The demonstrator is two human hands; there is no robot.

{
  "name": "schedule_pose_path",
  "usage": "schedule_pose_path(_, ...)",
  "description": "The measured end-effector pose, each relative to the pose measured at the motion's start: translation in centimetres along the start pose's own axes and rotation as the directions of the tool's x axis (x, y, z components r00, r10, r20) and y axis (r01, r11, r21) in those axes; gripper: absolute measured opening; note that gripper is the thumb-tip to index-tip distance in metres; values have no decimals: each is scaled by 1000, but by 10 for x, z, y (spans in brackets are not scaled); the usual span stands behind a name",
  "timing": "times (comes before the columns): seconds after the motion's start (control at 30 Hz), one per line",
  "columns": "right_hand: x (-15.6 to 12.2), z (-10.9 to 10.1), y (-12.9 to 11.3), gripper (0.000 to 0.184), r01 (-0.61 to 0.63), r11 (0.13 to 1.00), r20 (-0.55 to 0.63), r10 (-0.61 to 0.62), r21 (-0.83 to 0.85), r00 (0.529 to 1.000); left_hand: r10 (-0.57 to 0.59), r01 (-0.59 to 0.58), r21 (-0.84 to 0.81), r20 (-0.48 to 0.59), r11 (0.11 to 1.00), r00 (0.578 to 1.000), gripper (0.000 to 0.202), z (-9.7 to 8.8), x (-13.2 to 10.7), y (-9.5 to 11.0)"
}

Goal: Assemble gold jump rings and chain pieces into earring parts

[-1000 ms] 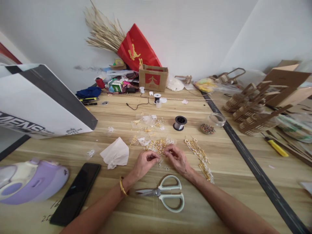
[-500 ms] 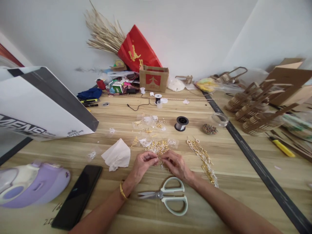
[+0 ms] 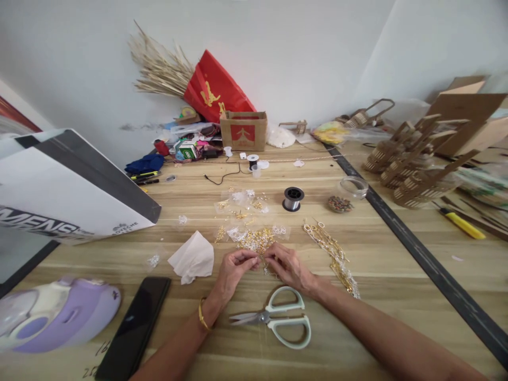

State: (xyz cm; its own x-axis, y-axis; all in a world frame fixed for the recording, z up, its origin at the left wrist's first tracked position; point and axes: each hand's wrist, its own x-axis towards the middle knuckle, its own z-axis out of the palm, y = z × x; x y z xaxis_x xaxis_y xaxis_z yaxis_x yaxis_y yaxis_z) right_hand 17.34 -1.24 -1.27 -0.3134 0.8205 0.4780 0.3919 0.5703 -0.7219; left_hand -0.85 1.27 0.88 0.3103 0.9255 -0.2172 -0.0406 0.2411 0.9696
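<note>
Fingers of both hands meet tip to tip at desk centre, pinching a small gold finding [image 3: 262, 260] between them; the piece is too small to make out. Left hand [image 3: 234, 270] curled, thumb and forefinger pressed together on it, gold bangle [image 3: 203, 315] at the wrist. Right hand [image 3: 289, 267] same pose, fingertips pinched, palm down, low over the desk [image 3: 357, 328]. Both forearms come in from the near edge and converge.

The finding sits at the near edge of a pile of gold bits [image 3: 256, 239], just beyond the fingertips. Scissors [image 3: 278, 320] lie flat, just near of the hands, blades pointing left. Gold chains [image 3: 331, 254] run along the right of the right hand. White tissue [image 3: 192, 258] left of the left hand, black phone [image 3: 135, 328] nearer and further left, purple device [image 3: 55, 315] at the near left. Wire spool [image 3: 292, 198] and bead jar [image 3: 349, 193] farther back.

Versus half a second ago: hands hold the same pinch, same spot by the pile. View has tilted slightly, so everything sits a little lower. Scissors, tissue and phone have not moved on the desk.
</note>
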Motion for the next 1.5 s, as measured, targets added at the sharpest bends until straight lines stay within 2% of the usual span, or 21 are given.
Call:
schedule_pose_path(1.03, 0, 1, -3, 11, 5, 999, 18, -4, -42, 1000, 16, -19, 62, 43, 998, 999, 14, -1, 0, -1)
schedule_pose_path(1.5, -1, 0, -3, 11, 16, 999, 11, -15, -48, 1000, 15, -16, 23, 37, 1000, 999, 14, -1, 0, -2)
